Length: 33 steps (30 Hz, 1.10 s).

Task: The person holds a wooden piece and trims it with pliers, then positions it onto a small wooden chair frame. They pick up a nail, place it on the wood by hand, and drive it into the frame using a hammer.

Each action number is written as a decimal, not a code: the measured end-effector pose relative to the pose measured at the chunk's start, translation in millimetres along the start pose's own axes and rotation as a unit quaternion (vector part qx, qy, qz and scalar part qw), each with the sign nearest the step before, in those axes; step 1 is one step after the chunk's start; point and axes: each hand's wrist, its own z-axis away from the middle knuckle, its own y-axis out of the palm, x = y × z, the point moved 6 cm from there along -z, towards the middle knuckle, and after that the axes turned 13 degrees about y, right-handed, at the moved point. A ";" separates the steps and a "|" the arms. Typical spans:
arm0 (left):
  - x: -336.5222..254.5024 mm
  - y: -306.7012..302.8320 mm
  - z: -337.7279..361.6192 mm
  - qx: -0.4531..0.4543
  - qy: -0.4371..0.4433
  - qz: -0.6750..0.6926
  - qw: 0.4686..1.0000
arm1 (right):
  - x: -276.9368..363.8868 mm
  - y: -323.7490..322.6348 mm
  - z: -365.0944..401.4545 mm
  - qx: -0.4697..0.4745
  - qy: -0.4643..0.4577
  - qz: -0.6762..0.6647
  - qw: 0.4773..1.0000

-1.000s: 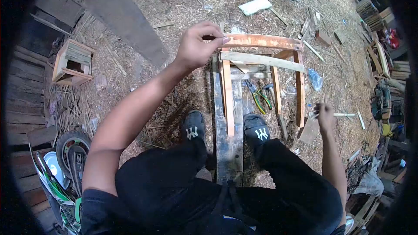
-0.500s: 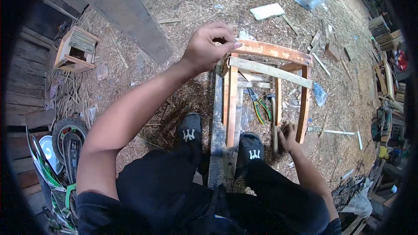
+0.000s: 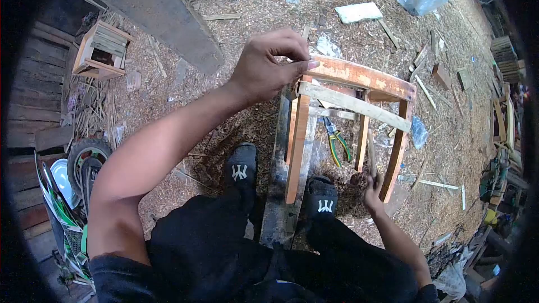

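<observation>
A small wooden frame [image 3: 365, 77], like a stool, stands over a narrow plank [image 3: 274, 191] between my feet. My left hand [image 3: 275, 64] is closed in a pinch at the left end of its top rail, fingertips touching the wood. Anything small between those fingertips is too hidden to name. Low inside the frame's right side, my right hand [image 3: 373, 193] is closed around a hammer [image 3: 371, 154], its wooden handle pointing up; the head is not clearly visible. Green-and-yellow-handled pliers [image 3: 338, 145] lie on the ground behind the frame's legs.
A thick wooden post [image 3: 163, 17] slants in at upper left, near a small wooden box [image 3: 103, 50]. At lower left is a green-and-white wheeled vehicle [image 3: 64, 230]. A white slab [image 3: 358, 13], a plastic bag [image 3: 422, 2] and wood scraps lie on shavings.
My right hand has closed on the hammer, whose handle has shifted right and tilted. The frame has turned slightly, with my left hand still at its corner. The view has shifted a little.
</observation>
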 end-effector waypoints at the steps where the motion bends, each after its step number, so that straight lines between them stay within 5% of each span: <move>1: -0.5 -0.5 0.0 0.001 -0.008 -0.003 1.000 | -7.6 -8.7 1.8 -0.007 0.071 -0.046 0.996; 2: -1.4 -1.2 -0.4 -0.004 -0.010 -0.002 1.000 | -14.4 -23.3 -0.6 -0.007 0.071 -0.041 0.997; 4: -4.7 -0.1 -1.5 0.005 -0.013 0.010 1.000 | 3.6 -62.1 -4.8 -0.066 -0.142 0.082 0.984; 6: -1.5 2.3 -0.2 0.002 -0.019 0.003 1.000 | 12.1 -98.3 -12.9 -0.056 0.009 -0.082 0.995; 8: 1.3 2.8 0.7 0.003 -0.024 -0.006 1.000 | 32.6 -143.4 -26.1 -0.052 0.049 -0.112 0.991; 13: -7.1 1.3 -1.2 0.021 0.000 -0.038 0.999 | 163.1 -197.9 -6.8 -0.138 -0.155 -0.011 0.978; 19: -9.9 -0.9 2.5 0.007 0.017 -0.014 1.000 | 291.3 -120.0 47.4 -0.028 -0.391 0.190 0.900; 21: -10.3 -0.6 2.8 0.006 0.015 -0.012 1.000 | 312.8 -98.5 56.2 -0.004 -0.389 0.198 0.900; 23: -8.5 -1.7 2.7 0.001 0.014 -0.010 1.000 | 336.2 -82.3 69.4 -0.007 -0.495 0.179 0.850; 27: -3.1 -3.1 4.3 0.010 0.020 -0.033 0.999 | 339.6 -67.2 64.7 0.037 -0.419 0.216 0.881; 33: -2.2 -4.6 5.2 0.020 0.026 -0.055 0.998 | 342.4 -63.7 68.1 0.017 -0.453 0.190 0.871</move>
